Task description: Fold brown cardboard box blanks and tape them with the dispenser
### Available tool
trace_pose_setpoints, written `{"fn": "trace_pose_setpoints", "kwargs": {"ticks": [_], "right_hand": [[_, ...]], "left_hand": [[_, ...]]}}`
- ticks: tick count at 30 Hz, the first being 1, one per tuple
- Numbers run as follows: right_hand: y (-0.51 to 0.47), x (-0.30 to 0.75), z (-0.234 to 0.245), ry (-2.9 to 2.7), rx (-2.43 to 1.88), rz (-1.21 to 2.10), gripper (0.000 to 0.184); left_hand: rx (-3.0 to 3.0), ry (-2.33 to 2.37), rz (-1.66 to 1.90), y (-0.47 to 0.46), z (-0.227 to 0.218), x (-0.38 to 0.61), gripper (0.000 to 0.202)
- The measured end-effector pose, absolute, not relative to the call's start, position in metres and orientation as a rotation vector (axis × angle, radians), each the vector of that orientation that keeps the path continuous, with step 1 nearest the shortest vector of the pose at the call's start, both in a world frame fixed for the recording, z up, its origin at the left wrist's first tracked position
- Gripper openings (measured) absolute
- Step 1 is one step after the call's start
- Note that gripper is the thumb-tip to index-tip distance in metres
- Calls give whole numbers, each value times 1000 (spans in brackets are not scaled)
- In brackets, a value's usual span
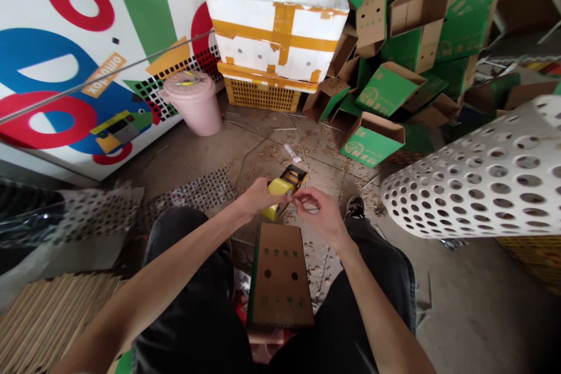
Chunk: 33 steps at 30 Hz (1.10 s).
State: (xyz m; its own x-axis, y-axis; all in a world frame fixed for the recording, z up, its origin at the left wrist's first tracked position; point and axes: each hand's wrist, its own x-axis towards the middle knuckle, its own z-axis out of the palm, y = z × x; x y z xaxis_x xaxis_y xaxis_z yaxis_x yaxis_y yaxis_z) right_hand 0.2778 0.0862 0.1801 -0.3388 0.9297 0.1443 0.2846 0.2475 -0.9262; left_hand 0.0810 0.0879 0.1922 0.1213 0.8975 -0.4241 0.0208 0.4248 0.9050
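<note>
My left hand [254, 197] is closed around a yellow-and-black tape dispenser [299, 175], with a roll of yellow tape [277, 189] on it. Thumb and fingers of my right hand [321, 213] are pinched together beside the roll; what lies between them is too small to make out. Below both hands, between my knees, stands a brown cardboard box [280, 274] with two round holes and green print on the face towards me. Neither hand touches this box.
White foam boxes [307, 29] bound with orange tape sit on a yellow crate [263, 96]. Left of them is a pink lidded bucket [197, 105]. Green cartons [372, 143] pile up behind. A perforated white basket [473, 181] stands right; flattened cardboard [52, 321] lies left.
</note>
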Motion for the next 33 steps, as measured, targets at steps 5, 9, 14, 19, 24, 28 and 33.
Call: {"fn": "trace_pose_setpoints", "kwargs": {"ticks": [5,9,14,19,24,28,33], "right_hand": [[88,284,184,-2073,-986,791,21],[99,300,182,-1945,-1054,692,19],[102,314,182,-1449,-1191,1136,28],[94,314,185,-1152,-1206,1603,36],[93,317,187,-1011,-1228,1697,42],[94,319,184,-1003,-1355,1665,36],[96,317,180,-1040,-1426,1556,30]], "left_hand": [[906,1208,773,86,199,81,29],[931,1193,728,82,208,78,26],[971,1311,784,85,203,71,23],[958,1489,875,94,196,62,28],[919,1490,921,98,195,62,28],[912,1485,879,98,193,66,30],[926,1439,865,97,189,71,27]]}}
